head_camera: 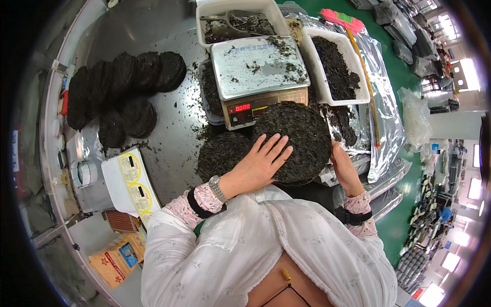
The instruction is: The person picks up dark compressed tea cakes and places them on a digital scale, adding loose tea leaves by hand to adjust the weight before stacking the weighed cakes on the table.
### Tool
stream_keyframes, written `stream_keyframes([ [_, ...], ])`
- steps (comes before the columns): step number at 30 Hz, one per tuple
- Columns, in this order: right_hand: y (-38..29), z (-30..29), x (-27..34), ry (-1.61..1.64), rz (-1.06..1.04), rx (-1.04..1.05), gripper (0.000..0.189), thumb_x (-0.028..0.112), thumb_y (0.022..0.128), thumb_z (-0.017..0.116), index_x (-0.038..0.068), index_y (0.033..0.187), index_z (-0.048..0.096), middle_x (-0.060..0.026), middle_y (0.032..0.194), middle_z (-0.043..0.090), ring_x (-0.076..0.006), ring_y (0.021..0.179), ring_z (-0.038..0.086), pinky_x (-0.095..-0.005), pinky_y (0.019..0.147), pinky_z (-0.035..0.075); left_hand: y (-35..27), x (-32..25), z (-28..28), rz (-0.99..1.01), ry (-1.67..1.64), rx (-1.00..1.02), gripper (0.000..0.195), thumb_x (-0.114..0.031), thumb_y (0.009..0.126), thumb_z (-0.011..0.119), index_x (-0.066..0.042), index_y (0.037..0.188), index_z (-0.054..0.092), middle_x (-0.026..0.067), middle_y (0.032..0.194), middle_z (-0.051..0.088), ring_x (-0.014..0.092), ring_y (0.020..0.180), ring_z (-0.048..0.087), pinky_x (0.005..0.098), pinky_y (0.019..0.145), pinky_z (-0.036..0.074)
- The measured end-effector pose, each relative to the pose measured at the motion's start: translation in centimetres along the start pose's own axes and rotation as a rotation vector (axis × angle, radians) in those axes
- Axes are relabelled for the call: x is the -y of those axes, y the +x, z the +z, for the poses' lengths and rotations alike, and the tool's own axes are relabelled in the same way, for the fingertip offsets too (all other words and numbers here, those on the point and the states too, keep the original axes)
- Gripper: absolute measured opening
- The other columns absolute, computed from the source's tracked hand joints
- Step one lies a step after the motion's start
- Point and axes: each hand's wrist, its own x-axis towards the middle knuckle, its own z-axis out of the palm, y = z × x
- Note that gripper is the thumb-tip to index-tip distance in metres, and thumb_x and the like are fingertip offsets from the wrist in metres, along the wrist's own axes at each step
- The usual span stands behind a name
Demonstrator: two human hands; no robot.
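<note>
A round, dark cake of dried seaweed [303, 142] lies before me, in front of a digital scale. My left hand [255, 165] rests on its left side, palm down with the fingers spread. My right hand [344, 167] touches its right edge with the fingertips; whether it grips the edge is hard to tell. Another round seaweed cake [220, 153] lies partly under my left forearm and beside the first. The scale's metal pan [257, 73] carries loose seaweed scraps, and its display [242, 108] is lit.
Several round seaweed cakes [126, 76] lie in overlapping rows at the left. White bins [364, 82] of seaweed scraps stand right of and behind the scale. A sheet of round labels [128, 169] lies at the left. Silvery bags [385, 115] and a pink-bristled broom [343, 19] are at the right.
</note>
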Motion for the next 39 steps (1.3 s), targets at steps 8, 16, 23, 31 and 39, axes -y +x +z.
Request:
stream_keyframes([
  [8,-0.4,0.5,0.7,0.39,-0.091,0.094,0.055,0.028,0.106,0.053,-0.006,0.148,0.039,-0.008,0.132,0.06,-0.0122,0.12,0.056,-0.0255,0.101,0.044,-0.7,0.7,-2.1,-0.359,-0.69,-0.355,0.053,-0.015,0.093,0.066,-0.001,0.142,0.051,0.017,0.139,0.056,0.026,0.128,0.054,0.0369,0.109,0.041],
  [16,1.6,-0.3,-0.8,0.641,0.037,0.241,0.04,0.004,0.1,0.054,-0.008,0.137,0.049,-0.0109,0.127,0.064,-0.0156,0.111,0.063,-0.0273,0.097,0.051,3.5,6.9,-5.6,-0.385,-0.228,-0.57,0.06,-0.031,0.101,0.061,0.003,0.147,0.043,0.0203,0.144,0.051,0.029,0.134,0.047,0.0389,0.113,0.036],
  [23,0.5,-0.4,1.2,0.726,0.009,0.197,0.033,0.006,0.1,0.055,-0.007,0.13,0.055,-0.0102,0.125,0.065,-0.0155,0.111,0.064,-0.0277,0.097,0.052,4.6,-2.0,-1.3,-0.022,-0.108,-0.06,0.103,-0.05,0.083,0.076,0.002,0.156,0.024,0.0283,0.163,0.017,0.044,0.152,0.014,0.0536,0.123,0.015],
  [31,0.3,-1.7,1.8,0.809,0.052,0.074,0.035,0.012,0.097,0.062,-0.001,0.13,0.058,-0.0094,0.12,0.068,-0.0175,0.11,0.065,-0.0305,0.099,0.051,4.1,1.7,-4.4,-0.634,-0.688,-0.629,0.038,-0.025,0.101,0.061,0.006,0.124,0.06,0.0145,0.119,0.068,0.019,0.106,0.065,0.0316,0.092,0.051],
  [39,2.0,-2.7,1.3,1.046,0.006,0.104,0.037,0.017,0.102,0.054,-0.002,0.134,0.055,-0.0155,0.133,0.063,-0.0289,0.12,0.062,-0.0439,0.107,0.049,7.0,9.9,-1.6,-0.187,0.215,-0.398,0.079,-0.045,0.087,0.072,0.002,0.144,0.045,0.0252,0.151,0.041,0.042,0.142,0.038,0.0567,0.119,0.024],
])
